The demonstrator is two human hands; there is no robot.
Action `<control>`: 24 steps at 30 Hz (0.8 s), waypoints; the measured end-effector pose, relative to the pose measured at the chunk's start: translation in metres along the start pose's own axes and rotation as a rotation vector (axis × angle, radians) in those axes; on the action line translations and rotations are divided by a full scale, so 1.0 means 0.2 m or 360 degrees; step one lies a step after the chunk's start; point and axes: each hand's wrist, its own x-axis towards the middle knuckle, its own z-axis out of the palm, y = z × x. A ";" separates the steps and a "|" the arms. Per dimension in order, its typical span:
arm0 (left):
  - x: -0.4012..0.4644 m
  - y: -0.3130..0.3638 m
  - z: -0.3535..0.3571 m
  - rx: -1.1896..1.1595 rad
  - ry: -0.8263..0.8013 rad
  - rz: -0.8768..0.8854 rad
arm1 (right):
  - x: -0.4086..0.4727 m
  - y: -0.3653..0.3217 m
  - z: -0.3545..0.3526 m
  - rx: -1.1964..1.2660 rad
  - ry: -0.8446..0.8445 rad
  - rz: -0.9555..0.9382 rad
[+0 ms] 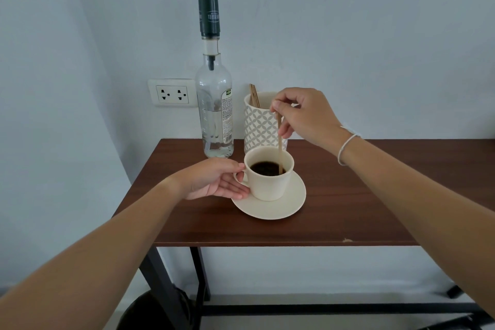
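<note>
1. At the frame's centre, a cream cup of dark coffee stood on its saucer on the brown tabletop.
2. The right hand pinched a wooden stir stick between thumb and fingers, with the stick's lower end in the coffee.
3. The left hand gripped the cup's handle, thumb on top and fingers curled beneath.
4. Behind the cup, a patterned holder held more sticks, and a clear bottle stood just left of it.

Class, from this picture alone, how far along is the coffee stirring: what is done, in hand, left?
Done: dark coffee is in the cup, which stands on its saucer. In hand: the right hand pinches a wooden stirrer dipped in the coffee; the left hand steadies the cup by its handle. Left: probably lifting the stirrer out.
</note>
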 end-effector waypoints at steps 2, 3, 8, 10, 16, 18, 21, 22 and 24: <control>0.00 0.00 0.00 0.0005 -0.0001 0.0002 | -0.01 -0.02 0.02 0.0142 -0.0071 0.0017; 0.00 0.00 0.00 0.0005 -0.0002 0.0001 | -0.02 -0.02 0.04 0.0212 -0.0099 0.0021; 0.00 0.00 0.00 0.0009 -0.0001 0.0001 | 0.01 -0.01 0.07 0.0166 0.0023 0.0013; 0.00 0.00 0.00 0.0011 -0.0004 0.0004 | 0.01 0.00 0.04 0.0033 0.0108 0.0004; 0.00 0.00 0.00 -0.0006 0.0002 0.0009 | -0.02 -0.02 0.05 0.0195 -0.0027 0.0033; 0.00 0.00 0.00 -0.0005 0.0008 0.0005 | -0.02 -0.03 0.08 0.0256 -0.0041 0.0016; -0.01 0.00 0.00 -0.0003 0.0013 0.0002 | -0.01 -0.02 0.08 0.0164 0.0034 -0.0001; -0.01 0.00 0.00 -0.0004 0.0014 0.0002 | -0.01 -0.02 0.07 0.0089 0.0066 -0.0012; -0.01 0.00 0.00 -0.0003 0.0015 0.0005 | -0.02 -0.01 0.04 -0.0048 0.0112 -0.0030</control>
